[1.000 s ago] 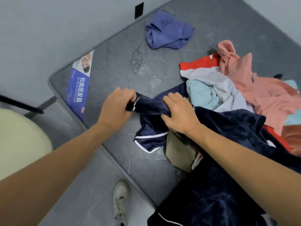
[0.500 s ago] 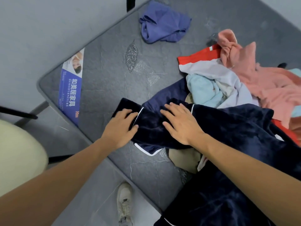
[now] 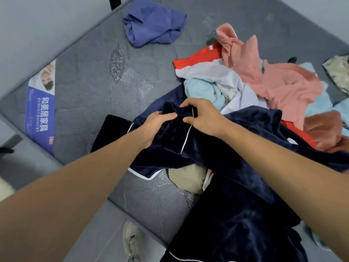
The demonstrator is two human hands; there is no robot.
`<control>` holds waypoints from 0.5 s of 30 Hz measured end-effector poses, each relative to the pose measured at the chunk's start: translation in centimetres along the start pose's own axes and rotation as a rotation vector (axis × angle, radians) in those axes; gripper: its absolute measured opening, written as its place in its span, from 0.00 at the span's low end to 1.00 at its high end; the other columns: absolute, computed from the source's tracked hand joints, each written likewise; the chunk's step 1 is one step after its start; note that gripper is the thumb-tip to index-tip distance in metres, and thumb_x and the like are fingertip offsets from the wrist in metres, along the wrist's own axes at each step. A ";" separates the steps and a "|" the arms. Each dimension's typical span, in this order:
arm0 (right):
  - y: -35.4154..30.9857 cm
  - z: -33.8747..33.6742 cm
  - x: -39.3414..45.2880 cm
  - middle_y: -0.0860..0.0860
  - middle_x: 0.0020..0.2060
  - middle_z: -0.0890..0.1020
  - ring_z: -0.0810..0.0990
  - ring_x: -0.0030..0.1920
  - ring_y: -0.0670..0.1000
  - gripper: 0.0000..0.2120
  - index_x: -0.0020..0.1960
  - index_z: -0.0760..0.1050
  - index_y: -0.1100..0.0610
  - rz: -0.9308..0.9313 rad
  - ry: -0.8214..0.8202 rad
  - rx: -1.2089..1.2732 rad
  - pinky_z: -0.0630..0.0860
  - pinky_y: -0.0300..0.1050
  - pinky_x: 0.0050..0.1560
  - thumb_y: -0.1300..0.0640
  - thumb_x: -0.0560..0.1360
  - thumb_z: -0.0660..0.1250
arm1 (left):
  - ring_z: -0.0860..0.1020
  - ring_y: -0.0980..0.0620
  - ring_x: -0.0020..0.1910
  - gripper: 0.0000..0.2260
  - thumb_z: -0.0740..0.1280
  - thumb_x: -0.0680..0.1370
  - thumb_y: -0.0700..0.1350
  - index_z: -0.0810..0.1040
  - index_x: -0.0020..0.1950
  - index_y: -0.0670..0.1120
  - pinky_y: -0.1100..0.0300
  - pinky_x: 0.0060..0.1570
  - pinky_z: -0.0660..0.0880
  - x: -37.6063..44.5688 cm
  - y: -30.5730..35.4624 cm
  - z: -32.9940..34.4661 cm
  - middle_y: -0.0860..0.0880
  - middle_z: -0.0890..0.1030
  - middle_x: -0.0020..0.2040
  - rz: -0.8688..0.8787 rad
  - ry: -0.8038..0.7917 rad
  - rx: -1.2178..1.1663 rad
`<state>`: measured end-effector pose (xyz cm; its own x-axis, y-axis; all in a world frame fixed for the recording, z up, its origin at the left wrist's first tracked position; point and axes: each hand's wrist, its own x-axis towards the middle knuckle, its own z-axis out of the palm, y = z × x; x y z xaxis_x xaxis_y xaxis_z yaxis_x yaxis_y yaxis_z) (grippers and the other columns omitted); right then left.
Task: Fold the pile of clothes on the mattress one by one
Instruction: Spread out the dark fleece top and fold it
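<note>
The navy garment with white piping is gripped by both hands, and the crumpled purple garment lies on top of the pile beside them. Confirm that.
Not quite. Both the left hand and right hand grip the navy garment, but the head view shows the purple garment lying alone on the mattress, apart from the pile.

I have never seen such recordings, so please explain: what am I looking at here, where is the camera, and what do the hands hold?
No machine here: a person works with bare hands. The single camera sits on the person's head, looking down along both arms. The left hand and the right hand both grip a dark navy garment with white piping. It lies on a grey mattress, beside an unfolded pile holding a pink garment, a red and white one and a light blue one. A purple garment lies apart, near the far edge.
</note>
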<state>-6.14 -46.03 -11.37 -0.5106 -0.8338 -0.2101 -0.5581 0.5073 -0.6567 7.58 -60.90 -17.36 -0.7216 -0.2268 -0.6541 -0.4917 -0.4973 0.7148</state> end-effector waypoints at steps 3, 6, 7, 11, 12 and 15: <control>-0.8 -0.3 -0.6 0.41 0.51 0.83 0.81 0.54 0.42 0.16 0.57 0.79 0.49 -0.069 -0.032 0.063 0.75 0.40 0.61 0.61 0.72 0.76 | 0.85 0.43 0.59 0.20 0.79 0.72 0.51 0.86 0.61 0.45 0.54 0.54 0.83 -1.1 0.3 -1.2 0.41 0.85 0.60 0.087 -0.151 -0.111; -1.4 -0.6 -1.5 0.43 0.53 0.83 0.82 0.55 0.45 0.19 0.59 0.79 0.49 -0.070 -0.061 0.081 0.77 0.46 0.63 0.60 0.72 0.78 | 0.84 0.42 0.60 0.16 0.77 0.76 0.47 0.85 0.62 0.43 0.53 0.56 0.82 -2.4 1.1 -1.5 0.39 0.84 0.61 0.163 -0.149 -0.107; -1.5 -0.8 -1.7 0.42 0.53 0.83 0.81 0.56 0.45 0.20 0.60 0.78 0.48 -0.058 -0.069 0.086 0.76 0.45 0.62 0.59 0.72 0.79 | 0.84 0.42 0.60 0.16 0.75 0.77 0.46 0.83 0.63 0.42 0.54 0.55 0.82 -2.9 1.4 -1.4 0.39 0.84 0.61 0.199 -0.127 -0.111; -0.2 -2.7 -2.9 0.40 0.46 0.82 0.80 0.47 0.42 0.16 0.53 0.76 0.44 0.012 -0.086 -0.135 0.76 0.47 0.50 0.43 0.70 0.78 | 0.84 0.44 0.59 0.10 0.71 0.81 0.45 0.83 0.61 0.44 0.52 0.57 0.82 -5.1 2.0 -1.9 0.43 0.86 0.57 0.346 0.096 -0.016; 0.4 -3.4 -3.3 0.40 0.41 0.81 0.79 0.43 0.42 0.13 0.47 0.76 0.44 0.036 -0.107 -0.232 0.75 0.48 0.46 0.40 0.71 0.75 | 0.85 0.46 0.57 0.08 0.71 0.82 0.45 0.83 0.59 0.45 0.54 0.57 0.81 -5.8 1.9 -2.2 0.44 0.87 0.56 0.382 0.137 0.015; 2.4 -5.6 -4.4 0.44 0.35 0.79 0.78 0.39 0.51 0.15 0.38 0.73 0.46 0.112 -0.208 -0.422 0.75 0.52 0.42 0.38 0.76 0.69 | 0.85 0.51 0.54 0.05 0.68 0.83 0.46 0.84 0.56 0.49 0.59 0.53 0.81 -7.6 1.2 -3.7 0.49 0.87 0.53 0.469 0.282 0.055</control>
<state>-8.88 -39.93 -7.94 -0.4649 -0.7732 -0.4313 -0.7460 0.6045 -0.2795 14.26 -62.85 -12.42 -0.7150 -0.6326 -0.2977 -0.1790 -0.2460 0.9526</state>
